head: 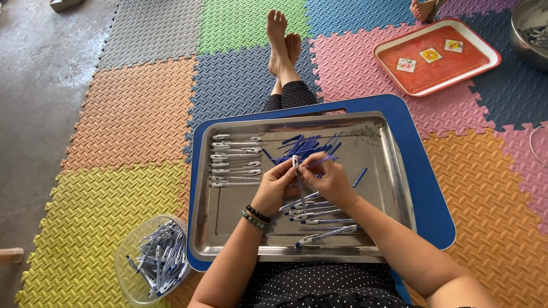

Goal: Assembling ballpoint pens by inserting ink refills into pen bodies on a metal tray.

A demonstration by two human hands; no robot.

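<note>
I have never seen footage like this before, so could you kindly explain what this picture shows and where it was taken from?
The camera sits on a person's head and looks down at their lap. A metal tray rests on a blue board over their legs. Their left hand and right hand together hold a white pen barrel and a thin blue refill. On the tray lie white barrels, blue refills and finished pens. A clear bowl of pens stands on the foam mats.

Coloured foam mats [142, 108] cover the floor | an orange tray [436, 55] holds three small cards | a clear bowl [153, 259] brims with pens | a metal bowl [531, 31] sits far right
</note>
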